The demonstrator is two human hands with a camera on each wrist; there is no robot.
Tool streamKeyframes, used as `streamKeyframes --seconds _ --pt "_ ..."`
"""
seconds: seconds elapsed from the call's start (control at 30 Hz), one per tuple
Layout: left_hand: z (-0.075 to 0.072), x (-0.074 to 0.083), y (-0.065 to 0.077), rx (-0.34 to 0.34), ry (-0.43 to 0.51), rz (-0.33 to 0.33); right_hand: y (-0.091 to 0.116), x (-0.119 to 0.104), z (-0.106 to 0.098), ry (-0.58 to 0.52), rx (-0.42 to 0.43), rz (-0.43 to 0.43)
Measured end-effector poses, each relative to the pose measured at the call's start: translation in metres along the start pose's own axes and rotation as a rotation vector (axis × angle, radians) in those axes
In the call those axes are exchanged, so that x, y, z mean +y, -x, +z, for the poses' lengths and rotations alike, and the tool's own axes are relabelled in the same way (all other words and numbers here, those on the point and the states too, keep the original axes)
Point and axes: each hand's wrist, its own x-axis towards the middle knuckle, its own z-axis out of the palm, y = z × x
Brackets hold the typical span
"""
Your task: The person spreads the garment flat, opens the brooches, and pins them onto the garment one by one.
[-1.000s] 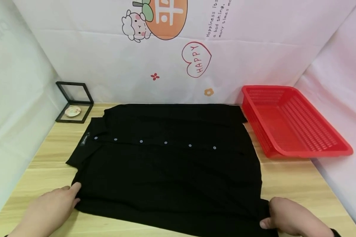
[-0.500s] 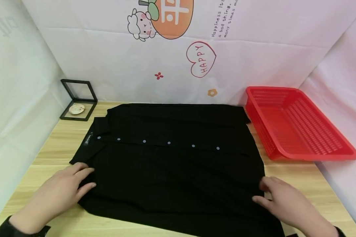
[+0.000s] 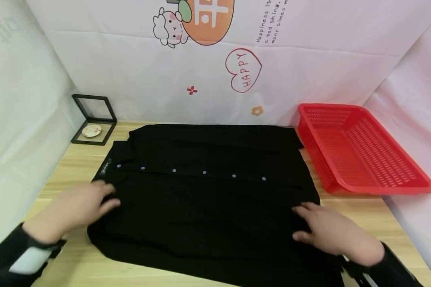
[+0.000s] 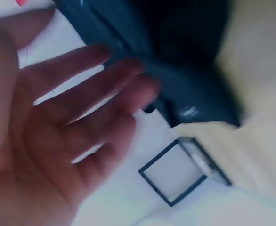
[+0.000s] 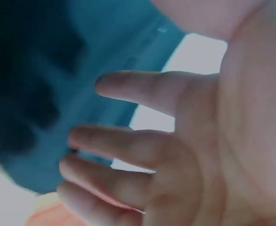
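A black button-up shirt (image 3: 208,215) lies flat on the wooden table, its collar to the left and a row of pale buttons running across it. My left hand (image 3: 75,205) hovers at the shirt's left edge just below the collar, blurred by motion. In the left wrist view the left fingers (image 4: 95,89) are spread and relaxed, holding nothing. Over the lower right part of the shirt is my right hand (image 3: 330,229). Its fingers (image 5: 124,141) are loosely extended in the right wrist view, with nothing in them.
A red plastic basket (image 3: 362,151) stands at the right, beside the shirt's far right corner. At the back left sits a black display frame (image 3: 94,119) with a small round disc (image 3: 91,130). White printed cloth (image 3: 129,79) hangs behind and along both sides.
Both hands have let go of the shirt's near corners. They have moved away from me, up along its left and right edges. The near left corner has shifted slightly.
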Motion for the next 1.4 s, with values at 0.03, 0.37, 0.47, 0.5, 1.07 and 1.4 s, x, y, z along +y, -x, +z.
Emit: streamKeyframes --seconds 0.03,0.37,0.47,0.5,1.07,1.4 --pt "-0.005 -0.006 -0.013 0.041 0.0 0.017 -0.008 -0.004 -0.01 0.025 0.04 -0.032" --pt "-0.007 -0.074 -0.149 -0.073 0.058 -0.195 -0.146 -0.001 -0.072 0.024 0.201 -0.071" --pt "0.002 -0.088 -0.167 -0.156 0.06 -0.251 -0.18 0.02 -0.072 -0.026 0.214 0.007" --pt "0.005 -0.091 -0.17 -0.168 0.064 -0.269 -0.188 0.026 -0.071 -0.045 0.207 0.034" --pt "0.022 -0.116 -0.184 -0.097 0.134 -0.302 -0.204 0.038 -0.078 -0.131 0.004 0.181" --pt "0.016 -0.107 -0.205 -0.035 0.264 -0.311 -0.204 0.034 -0.079 -0.127 0.003 0.182"
